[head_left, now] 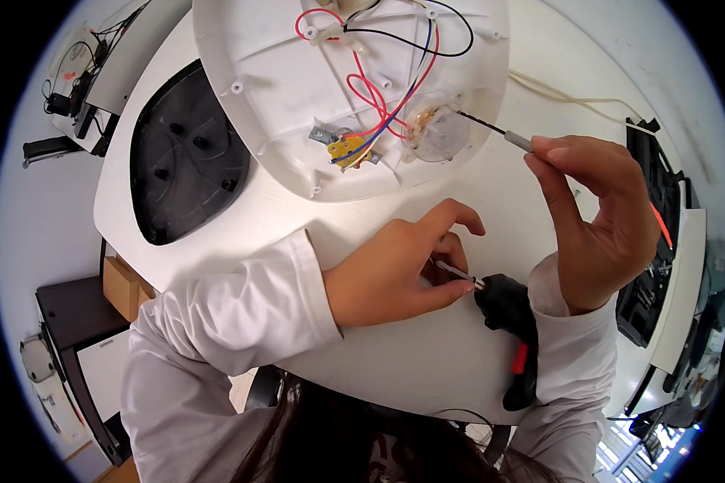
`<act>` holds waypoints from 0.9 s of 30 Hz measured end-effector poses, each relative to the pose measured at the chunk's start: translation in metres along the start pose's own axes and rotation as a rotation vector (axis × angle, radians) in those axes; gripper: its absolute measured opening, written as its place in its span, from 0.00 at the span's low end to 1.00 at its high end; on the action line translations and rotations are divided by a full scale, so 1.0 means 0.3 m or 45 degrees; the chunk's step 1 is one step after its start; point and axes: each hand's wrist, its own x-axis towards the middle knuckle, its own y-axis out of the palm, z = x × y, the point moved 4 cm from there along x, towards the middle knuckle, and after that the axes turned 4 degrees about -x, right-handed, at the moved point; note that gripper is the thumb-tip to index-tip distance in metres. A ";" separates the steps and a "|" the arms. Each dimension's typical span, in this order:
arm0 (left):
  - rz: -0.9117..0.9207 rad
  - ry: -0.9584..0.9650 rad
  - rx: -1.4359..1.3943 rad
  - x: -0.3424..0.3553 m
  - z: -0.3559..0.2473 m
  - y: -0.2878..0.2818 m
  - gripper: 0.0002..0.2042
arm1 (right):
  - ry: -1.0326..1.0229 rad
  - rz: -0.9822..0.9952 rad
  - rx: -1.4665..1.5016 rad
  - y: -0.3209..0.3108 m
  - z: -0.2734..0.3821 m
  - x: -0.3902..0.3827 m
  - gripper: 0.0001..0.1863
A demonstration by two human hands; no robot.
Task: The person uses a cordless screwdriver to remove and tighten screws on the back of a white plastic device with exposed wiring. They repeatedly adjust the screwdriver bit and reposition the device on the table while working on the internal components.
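A white plastic housing (pixel 242 48) lies open, with coloured wires (pixel 379 113), a yellow-and-metal component (pixel 346 151) and a translucent round part (pixel 447 133). My right hand (pixel 588 205) pinches the grey end (pixel 518 141) of a thin dark rod, whose far end reaches the round part; whether it touches cannot be told. Below the housing, my left hand (pixel 395 274) grips a slim metal piece (pixel 451 270) at the nose of a black power tool (pixel 499 302) with a red patch, which lies beside my right wrist.
A black plastic cover (pixel 187 153) lies left on the white table (pixel 161 262). An open black tool case (pixel 644 322) is at the right, with a pale cable (pixel 572 98) above it. Cardboard boxes (pixel 121 286) and a dark cabinet (pixel 68 310) stand at lower left.
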 end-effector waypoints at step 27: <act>0.023 -0.003 0.002 0.006 0.004 0.001 0.20 | -0.114 0.009 -0.039 0.004 0.016 0.004 0.14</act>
